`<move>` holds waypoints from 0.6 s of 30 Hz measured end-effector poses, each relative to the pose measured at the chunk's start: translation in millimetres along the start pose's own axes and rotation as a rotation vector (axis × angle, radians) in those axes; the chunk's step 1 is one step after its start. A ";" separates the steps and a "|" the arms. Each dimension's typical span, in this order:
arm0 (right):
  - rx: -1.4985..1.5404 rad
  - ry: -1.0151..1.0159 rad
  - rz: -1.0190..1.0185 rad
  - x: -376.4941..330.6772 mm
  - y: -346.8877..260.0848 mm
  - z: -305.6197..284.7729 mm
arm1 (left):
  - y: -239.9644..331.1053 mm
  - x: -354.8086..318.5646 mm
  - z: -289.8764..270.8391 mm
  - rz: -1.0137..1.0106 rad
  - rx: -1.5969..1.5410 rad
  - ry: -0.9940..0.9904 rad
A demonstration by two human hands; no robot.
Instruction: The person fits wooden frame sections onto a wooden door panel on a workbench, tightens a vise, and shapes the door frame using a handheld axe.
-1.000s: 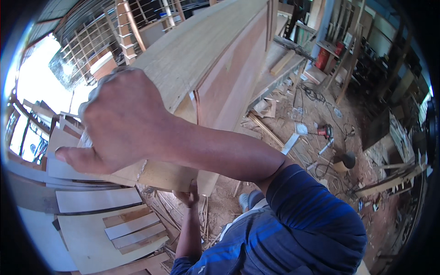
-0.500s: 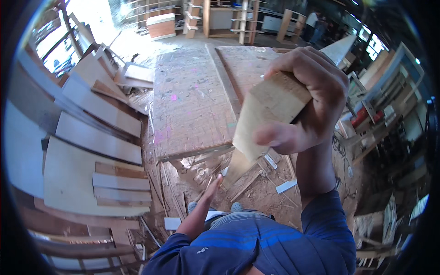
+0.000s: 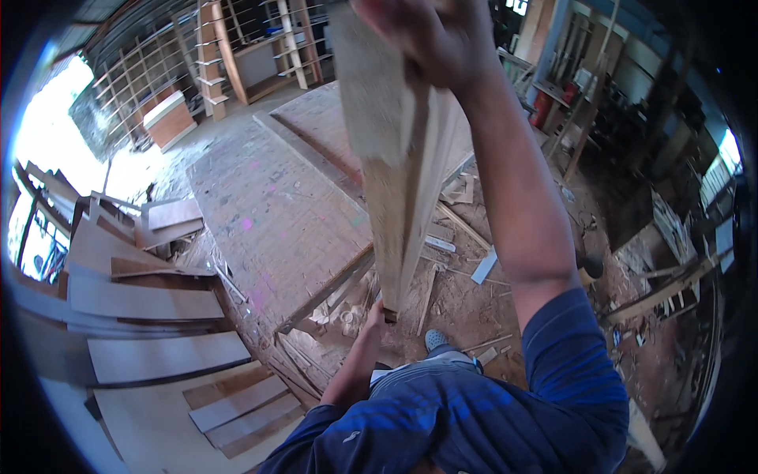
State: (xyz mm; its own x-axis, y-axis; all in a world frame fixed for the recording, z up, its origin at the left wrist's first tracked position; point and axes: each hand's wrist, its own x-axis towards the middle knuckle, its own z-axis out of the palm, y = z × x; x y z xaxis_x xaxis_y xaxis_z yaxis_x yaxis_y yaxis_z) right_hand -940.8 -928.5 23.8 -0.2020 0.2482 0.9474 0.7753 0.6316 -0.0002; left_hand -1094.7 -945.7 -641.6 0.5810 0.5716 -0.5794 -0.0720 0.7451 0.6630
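Note:
A long pale wooden plank (image 3: pixel 383 197) stands steeply in front of me, its upper end close and running out of the top of the head view. My right hand (image 3: pixel 438 39) grips it near the top, fingers curled round its far side and blurred by motion. Low down, my left hand (image 3: pixel 373 328) holds the narrow bottom end, partly hidden by its own wrist. A second lengthwise edge shows along the plank's right side; whether it is one piece or two together I cannot tell.
A paint-spotted worktable (image 3: pixel 253 213) with a raised wooden strip (image 3: pixel 308 154) lies ahead. Loose boards (image 3: pixel 154 355) are stacked at the left. Offcuts and a white strip (image 3: pixel 484 266) litter the dirt floor. Open shelving (image 3: pixel 260 63) stands at the back; a red object (image 3: pixel 542 109) is at right.
My right hand has risen to the top of the view, turning the plank from its end to a steep lengthwise view. My head view has swung right, so the table and boards sit further left.

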 end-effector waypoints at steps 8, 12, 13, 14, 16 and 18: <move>-0.107 -0.003 0.094 76.6 22.1 87.2 | 116.7 18.4 -90.9 0.012 0.032 0.179; -0.294 0.021 0.035 76.5 25.8 147.6 | 170.2 45.0 -147.2 0.031 0.005 0.117; -0.288 0.130 -0.008 74.2 26.4 159.9 | 174.9 49.6 -157.7 0.058 -0.017 0.177; -0.276 0.235 -0.051 72.7 28.0 168.0 | 178.5 54.7 -165.5 0.090 -0.052 0.221; -0.269 0.138 0.005 70.1 33.4 176.1 | 180.7 61.1 -173.8 0.101 -0.022 0.217; -0.190 0.151 0.058 68.2 37.4 182.6 | 181.5 57.3 -173.7 0.121 0.012 0.283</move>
State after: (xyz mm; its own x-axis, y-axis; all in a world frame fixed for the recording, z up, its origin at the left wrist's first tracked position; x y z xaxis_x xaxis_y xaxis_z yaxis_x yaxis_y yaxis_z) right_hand -1034.9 -753.8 30.0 -0.0732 0.1583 0.9847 0.8845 0.4664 -0.0092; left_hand -1215.2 -718.1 -636.8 0.3201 0.7302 -0.6036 -0.1166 0.6626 0.7398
